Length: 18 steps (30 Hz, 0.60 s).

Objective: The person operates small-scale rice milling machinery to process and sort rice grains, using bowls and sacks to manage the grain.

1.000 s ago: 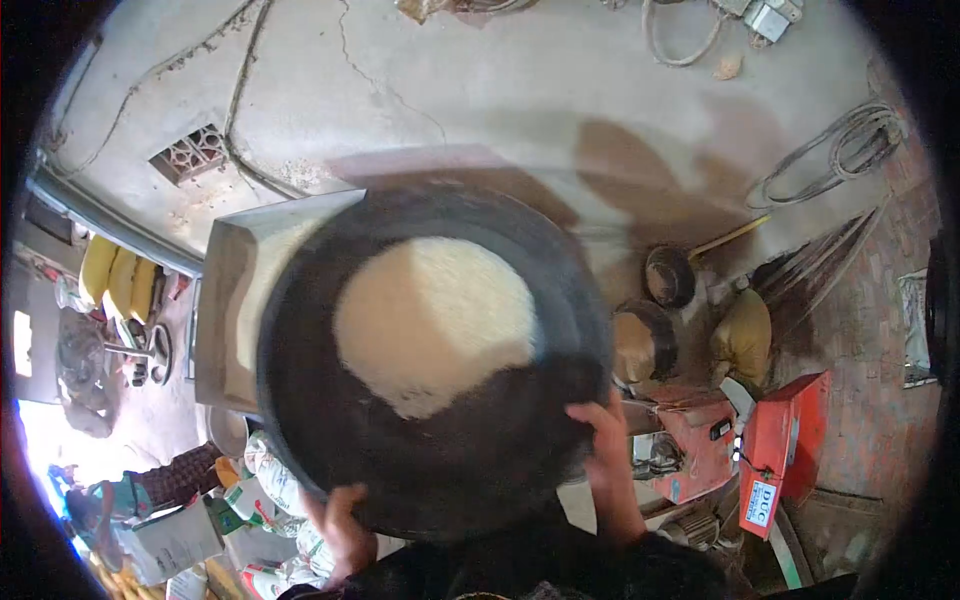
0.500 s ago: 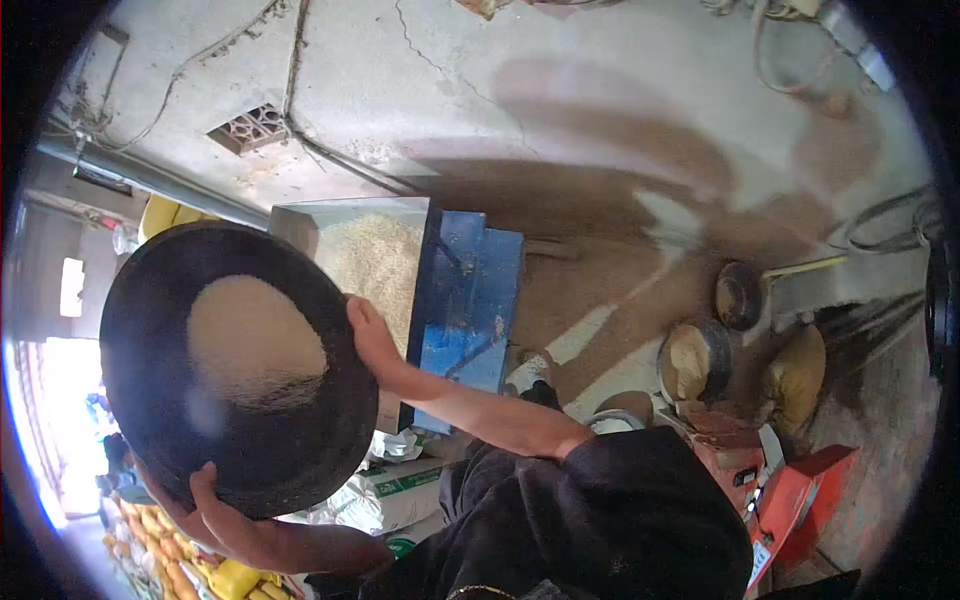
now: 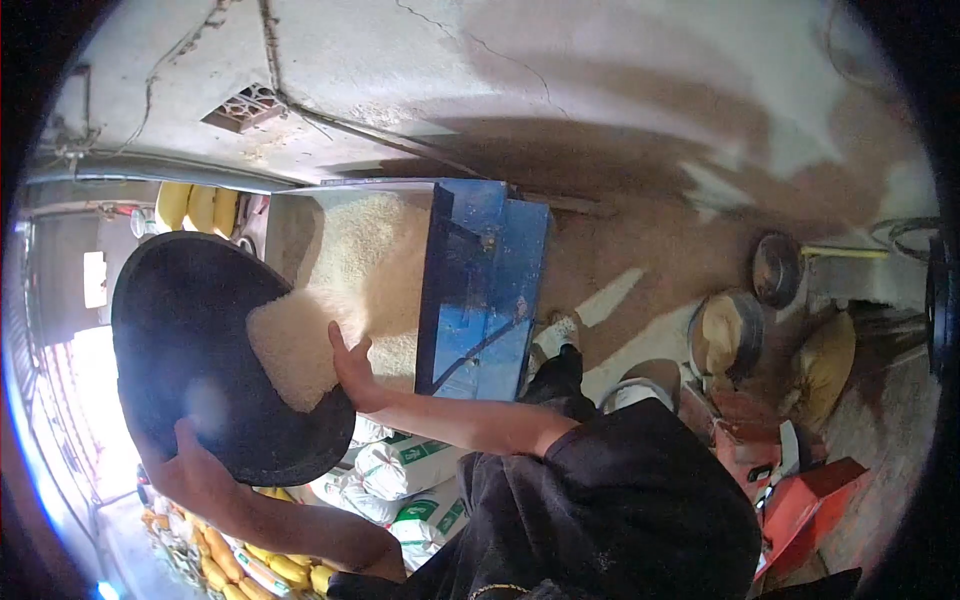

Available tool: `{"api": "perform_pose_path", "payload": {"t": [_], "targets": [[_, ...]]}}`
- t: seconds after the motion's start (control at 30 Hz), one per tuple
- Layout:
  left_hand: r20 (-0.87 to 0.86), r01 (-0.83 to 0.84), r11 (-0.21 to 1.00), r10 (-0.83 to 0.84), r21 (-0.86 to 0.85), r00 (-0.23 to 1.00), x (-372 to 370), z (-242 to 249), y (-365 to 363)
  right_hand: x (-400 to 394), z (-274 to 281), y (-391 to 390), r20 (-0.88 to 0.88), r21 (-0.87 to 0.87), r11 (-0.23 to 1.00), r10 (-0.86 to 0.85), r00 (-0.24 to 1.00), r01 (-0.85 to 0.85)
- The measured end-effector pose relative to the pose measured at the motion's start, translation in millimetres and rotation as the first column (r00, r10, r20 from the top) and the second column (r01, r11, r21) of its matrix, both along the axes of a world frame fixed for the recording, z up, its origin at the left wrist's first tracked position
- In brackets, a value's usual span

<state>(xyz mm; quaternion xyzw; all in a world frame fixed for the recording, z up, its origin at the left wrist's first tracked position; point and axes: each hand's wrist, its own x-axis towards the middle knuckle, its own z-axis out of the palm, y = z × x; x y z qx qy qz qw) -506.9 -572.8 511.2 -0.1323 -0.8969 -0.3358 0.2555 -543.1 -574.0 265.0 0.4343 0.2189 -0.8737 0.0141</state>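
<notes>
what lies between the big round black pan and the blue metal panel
Pale grain in the open grey metal bin, and the right hand holding the pan, in the head view.

Grain workshop: blue-sided grain bin [image 3: 490,262], red machine [image 3: 815,510], stacked white sacks [image 3: 408,468], cracked wall [image 3: 620,60].

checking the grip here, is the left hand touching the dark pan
Touching. The head view shows the left hand gripping the dark pan at its edge, thumb lying over the inner side.

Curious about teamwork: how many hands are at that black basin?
2: left hand at the lower left edge of the black basin, right hand at its right edge beside the grain.
</notes>
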Motion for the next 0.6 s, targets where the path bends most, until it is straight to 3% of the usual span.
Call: {"api": "perform_pose_path", "payload": {"t": [0.17,0.23,0.33,0.5,0.6], "targets": [[-0.129,0.142,0.963,-0.174,-0.229,0.976,6,-4,30,1,-1,-15,-0.057,0.023,1.0,0.007,0.998,-0.006],[-0.142,0.161,0.949,-0.205,-0.271,0.968,5,-3,33,2,2,-25,-0.07,0.203,0.979,-0.023,0.997,0.036],[-0.105,0.265,0.938,-0.294,-0.224,0.95,6,-3,38,-5,3,-42,-0.107,0.32,0.938,-0.107,0.988,0.136],[-0.269,0.177,0.921,-0.278,-0.347,0.922,4,-6,32,-1,15,-24,-0.107,0.113,0.994,0.014,0.994,-0.002],[-0.264,0.13,0.957,-0.199,-0.26,0.944,16,-2,29,-4,18,-14,-0.083,0.076,0.994,0.086,0.993,-0.08]]}}
